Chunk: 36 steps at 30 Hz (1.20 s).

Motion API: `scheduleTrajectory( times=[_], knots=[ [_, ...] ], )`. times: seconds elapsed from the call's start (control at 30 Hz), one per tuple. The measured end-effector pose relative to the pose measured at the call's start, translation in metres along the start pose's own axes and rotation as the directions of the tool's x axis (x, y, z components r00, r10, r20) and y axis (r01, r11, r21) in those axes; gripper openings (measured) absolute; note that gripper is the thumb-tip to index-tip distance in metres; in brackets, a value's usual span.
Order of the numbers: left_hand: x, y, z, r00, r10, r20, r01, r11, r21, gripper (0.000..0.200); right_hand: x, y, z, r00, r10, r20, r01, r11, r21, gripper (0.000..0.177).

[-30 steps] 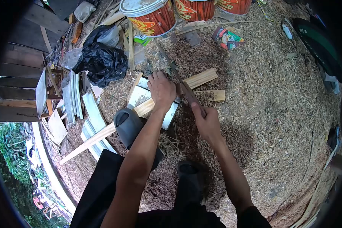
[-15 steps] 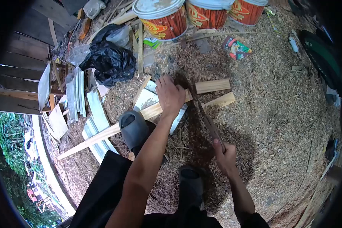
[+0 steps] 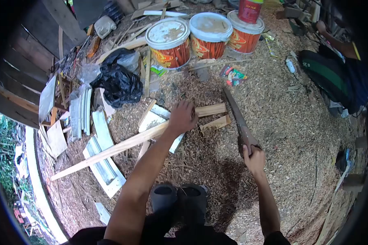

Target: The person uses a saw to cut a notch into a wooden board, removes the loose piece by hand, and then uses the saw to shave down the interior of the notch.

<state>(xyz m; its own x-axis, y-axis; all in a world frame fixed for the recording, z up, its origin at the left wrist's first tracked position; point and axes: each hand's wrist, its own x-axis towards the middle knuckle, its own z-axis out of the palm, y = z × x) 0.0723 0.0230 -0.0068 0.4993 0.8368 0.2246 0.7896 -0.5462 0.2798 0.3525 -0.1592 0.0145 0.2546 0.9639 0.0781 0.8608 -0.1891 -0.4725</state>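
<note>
A long pale wood strip (image 3: pixel 122 145) slants over white panel pieces on the sawdust-covered ground. My left hand (image 3: pixel 182 118) is wrapped round its upper right end. In my right hand (image 3: pixel 254 158) is the handle of a handsaw (image 3: pixel 238 115), its blade pointing up and away, apart from the wood. Two short wood offcuts lie just right of my left hand, one (image 3: pixel 211 109) above the other (image 3: pixel 216 123). Both my feet, in dark clogs (image 3: pixel 179 195), stand side by side below the strip.
Three lidded buckets (image 3: pixel 167 55) stand at the top, a red tub (image 3: pixel 250 11) on one. A black plastic bag (image 3: pixel 119 77) and white curved panels (image 3: pixel 105 163) lie at left. A dark green bag (image 3: pixel 327 77) is at right, beside another person's arm (image 3: pixel 339 44).
The saw has come away from the wood strip and moved right with my right hand. My left foot has come off the strip and back beside the other. The view has tilted up.
</note>
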Motion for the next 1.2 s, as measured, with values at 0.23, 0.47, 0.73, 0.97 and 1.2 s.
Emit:
scheduleTrajectory(
  times=[0.23, 0.47, 0.73, 0.97, 1.2],
  knots=[
    [0.023, 0.001, 0.007, 0.939, 0.011, 0.344, -0.058, 0.990, 0.128, 0.064, 0.003, -0.013, 0.007, 0.998, -0.004, 0.057, 0.012, 0.990, -0.139, 0.039],
    [0.046, 0.005, -0.007, 0.889, 0.063, 0.453, -0.150, 0.976, 0.159, 0.049, 0.037, -0.054, 0.004, 0.950, 0.196, 0.244, -0.091, 0.919, -0.384, 0.023],
    [0.051, -0.019, -0.033, 0.875, 0.165, 0.455, -0.173, 0.985, -0.024, 0.047, 0.098, -0.064, 0.064, 0.810, -0.435, 0.393, 0.541, 0.812, -0.216, 0.027],
    [0.048, -0.078, -0.014, 0.978, 0.042, 0.204, 0.011, 0.967, -0.253, 0.048, 0.119, -0.076, 0.047, 0.759, -0.337, 0.557, 0.567, 0.762, -0.313, 0.031],
    [-0.009, -0.173, -0.054, 0.946, -0.241, 0.215, 0.320, 0.608, -0.727, 0.047, 0.171, -0.111, 0.022, 0.789, -0.338, 0.513, 0.253, 0.940, 0.229, 0.032]
  ],
)
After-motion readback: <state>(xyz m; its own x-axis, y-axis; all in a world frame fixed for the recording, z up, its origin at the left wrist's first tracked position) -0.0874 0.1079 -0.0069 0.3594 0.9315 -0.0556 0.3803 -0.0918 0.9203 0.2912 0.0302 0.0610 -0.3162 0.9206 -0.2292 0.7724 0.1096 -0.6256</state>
